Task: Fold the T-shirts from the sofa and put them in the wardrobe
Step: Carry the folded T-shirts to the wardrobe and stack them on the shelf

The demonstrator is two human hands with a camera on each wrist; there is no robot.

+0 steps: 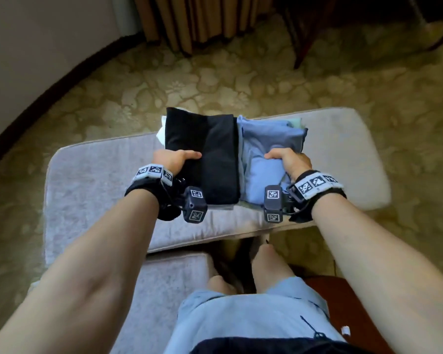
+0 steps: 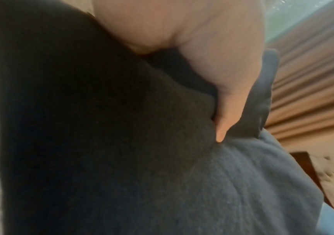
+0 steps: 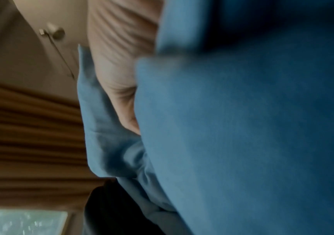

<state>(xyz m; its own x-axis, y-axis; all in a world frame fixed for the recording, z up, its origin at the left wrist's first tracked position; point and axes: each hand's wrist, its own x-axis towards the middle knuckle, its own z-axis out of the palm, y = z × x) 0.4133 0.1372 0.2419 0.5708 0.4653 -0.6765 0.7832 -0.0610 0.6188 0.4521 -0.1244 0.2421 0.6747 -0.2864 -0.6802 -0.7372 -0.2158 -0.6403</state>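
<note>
Two stacks of folded T-shirts sit side by side on the grey sofa cushion [image 1: 92, 185]. The left stack has a black T-shirt [image 1: 215, 154] on top and white cloth [image 1: 161, 134] under it. My left hand [image 1: 174, 159] grips its left side, thumb on top; the thumb [image 2: 228, 101] presses the black cloth [image 2: 101, 127], fingers hidden beneath. The right stack is light blue T-shirts [image 1: 271, 139] with a pale green one [image 1: 296, 121] at the far edge. My right hand [image 1: 289, 159] grips its near right part; blue fabric [image 3: 242, 135] wraps my thumb [image 3: 119, 89].
A second grey cushion [image 1: 169, 290] lies close under me beside my knees. Patterned yellowish carpet [image 1: 215, 80] surrounds the sofa. Brown curtains [image 1: 197, 19] hang at the back, and dark wooden furniture [image 1: 312, 34] stands at the back right.
</note>
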